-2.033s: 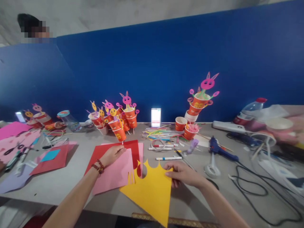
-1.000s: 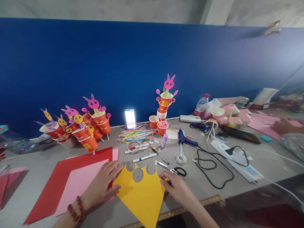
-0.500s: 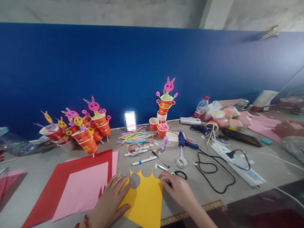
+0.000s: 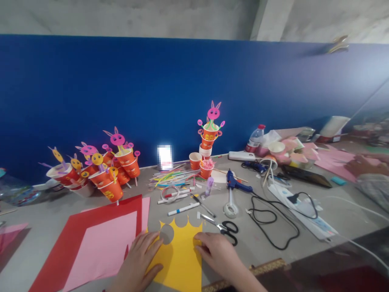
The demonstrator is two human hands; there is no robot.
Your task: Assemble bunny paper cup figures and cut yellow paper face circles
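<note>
A sheet of yellow paper, with round scallops cut along its top edge and a round hole at upper left, lies in front of me. My left hand rests flat on its left side, thumb apart from the fingers. At the right edge, my right hand has its fingers bent and closed on the yellow paper. Scissors with black handles lie just beyond my right hand, blades slightly apart. Red paper and pink paper lie beside my left hand.
Markers, a tape roll and a blue glue gun lie behind the paper. Decorated red cups stand at left. A power strip with cables is at right. Another person's hand is at far right.
The yellow paper has shifted slightly left. My right hand has moved left and down along with its edge, uncovering the scissors. The camera view has also shifted a little.
</note>
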